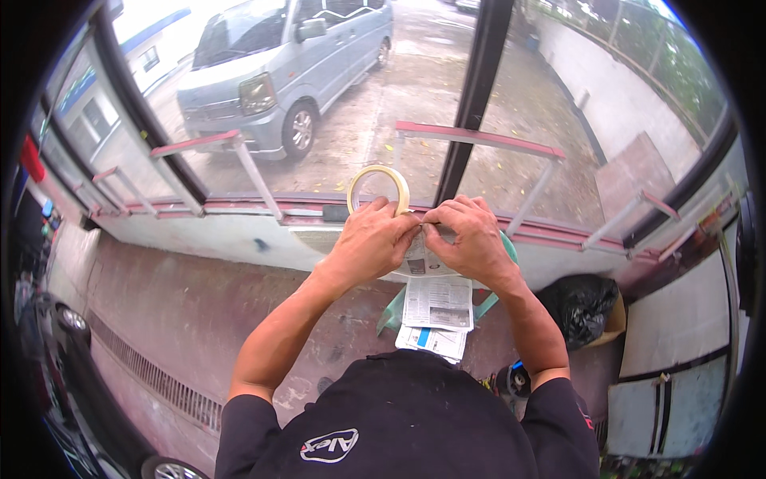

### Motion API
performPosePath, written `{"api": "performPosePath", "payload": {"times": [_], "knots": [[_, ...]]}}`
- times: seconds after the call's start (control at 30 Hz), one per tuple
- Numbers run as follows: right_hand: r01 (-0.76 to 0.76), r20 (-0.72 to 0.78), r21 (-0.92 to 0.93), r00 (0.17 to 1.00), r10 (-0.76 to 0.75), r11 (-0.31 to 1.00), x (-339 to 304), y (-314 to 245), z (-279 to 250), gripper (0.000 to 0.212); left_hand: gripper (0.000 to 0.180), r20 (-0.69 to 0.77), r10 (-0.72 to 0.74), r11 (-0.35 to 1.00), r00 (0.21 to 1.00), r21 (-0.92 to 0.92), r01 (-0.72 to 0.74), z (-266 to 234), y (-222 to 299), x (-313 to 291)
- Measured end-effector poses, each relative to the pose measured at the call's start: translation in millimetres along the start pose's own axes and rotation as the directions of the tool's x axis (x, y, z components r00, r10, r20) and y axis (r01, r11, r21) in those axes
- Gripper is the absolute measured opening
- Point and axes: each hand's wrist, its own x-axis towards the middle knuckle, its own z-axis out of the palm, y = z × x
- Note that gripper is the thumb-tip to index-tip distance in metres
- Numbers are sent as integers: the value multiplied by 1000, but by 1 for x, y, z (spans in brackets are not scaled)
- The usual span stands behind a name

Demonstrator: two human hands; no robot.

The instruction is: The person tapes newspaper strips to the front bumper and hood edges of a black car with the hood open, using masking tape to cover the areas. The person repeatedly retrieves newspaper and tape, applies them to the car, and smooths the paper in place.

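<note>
A roll of cream masking tape (401, 185) stands up from my left hand (373, 239), whose fingers are closed on its lower edge. My right hand (469, 237) pinches close beside it, its thumb and fingertips meeting near my left fingertips. What lies in that pinch, perhaps the tape's end, is too small to make out. Below both hands sits a rounded pale piece (317, 239) with newspaper (417, 261) on it, mostly hidden by my hands. More folded newspaper sheets (437, 303) hang or lie in front of it, over a green stool (389, 314).
Ahead runs a low wall with a red ledge and metal rails (479, 140) before tall window panes. A silver van (263, 88) stands outside. To the right are a black garbage bag (581, 311) in a cardboard box and grey panels (678, 319). A dark car (72, 375) is at left.
</note>
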Motion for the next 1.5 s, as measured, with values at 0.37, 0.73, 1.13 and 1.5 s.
{"api": "performPosePath", "payload": {"times": [0.37, 0.73, 1.13, 1.5], "knots": [[-342, 259, 401, 932, 253, 850, 27, -24, 24, 32, 17, -286, -144, 983, 947, 69, 170, -16, -7, -44], [-420, 261, 423, 905, 335, 803, 26, -11, 29, 33, 34, -130, -392, 919, 911, -104, 380, -21, -7, -46], [-401, 171, 802, 864, 474, 443, 8, 19, 66, 43, 45, 190, -515, 737, 836, -400, 545, -36, -74, -100], [-381, 23, 771, 817, 576, 510, -3, 28, 98, 41, 38, 207, -558, 629, 803, -526, 573, -35, -81, -111]]}}
